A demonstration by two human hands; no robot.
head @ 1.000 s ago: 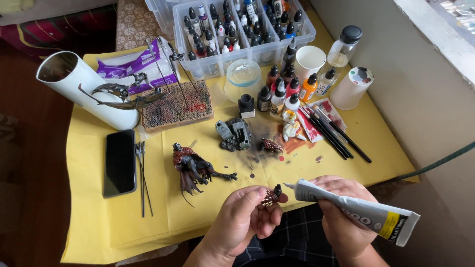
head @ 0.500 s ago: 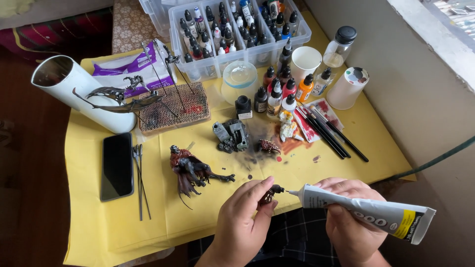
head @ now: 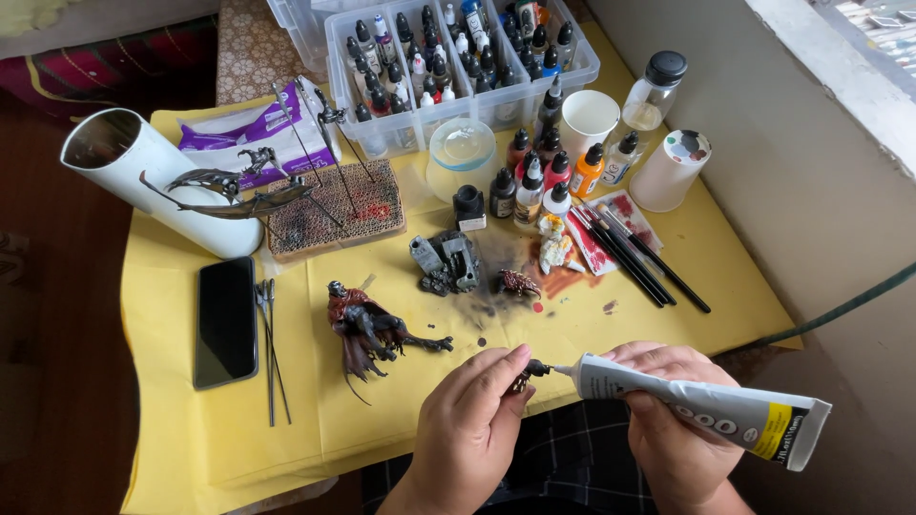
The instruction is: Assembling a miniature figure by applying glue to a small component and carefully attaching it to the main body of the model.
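Glue tube (head: pixel 701 412), white with a yellow band near its flat crimped end, lies across the right hand (head: pixel 673 429), whose grip is wrapped tight around the tube's front half. Its thin nozzle touches a small dark miniature part (head: pixel 525 374), which the left hand (head: pixel 468 429) pinches between thumb and fingertips, the grip closed on it. Both hands hover at the near edge of the bench (head: pixel 401 420), which is covered in a yellow cloth.

Taking the red-and-black winged figure (head: pixel 367 329) lying on the cloth as the landmark: the pinched part is to its right and nearer the person. A black phone (head: pixel 226 322) lies face up well to its left, with thin metal tools (head: pixel 270 348) between phone and figure. Behind it sits a cork block (head: pixel 334 208) stuck with wire pins, and a white cylinder (head: pixel 157 176) lies further back to the left, carrying a dark winged piece (head: pixel 229 191). To the figure's right are a grey model base (head: pixel 447 262) and, beyond it, black brushes (head: pixel 634 257). Dropper bottles (head: pixel 534 176) stand further back to the right, before a clear bin (head: pixel 458 57) of more bottles.
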